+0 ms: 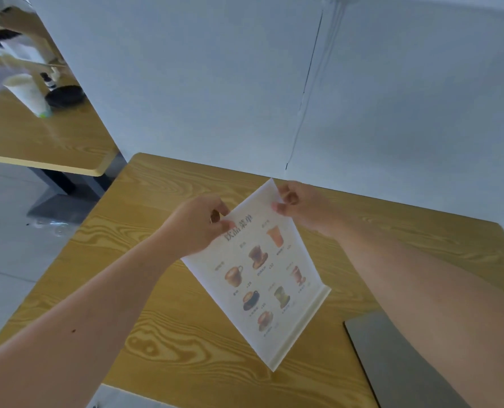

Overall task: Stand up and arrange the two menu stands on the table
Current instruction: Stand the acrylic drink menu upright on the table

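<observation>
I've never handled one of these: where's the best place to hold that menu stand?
By its top corners, one from each side, as the left hand and right hand do. The menu stand is a thin flat sheet with a heavier base, so it hangs steady.

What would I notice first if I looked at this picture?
First, the white menu stand with drink pictures, held in the middle over the wooden table. The left hand and right hand pinch its top corners. Then a dark grey flat thing lying at the lower right.
</observation>
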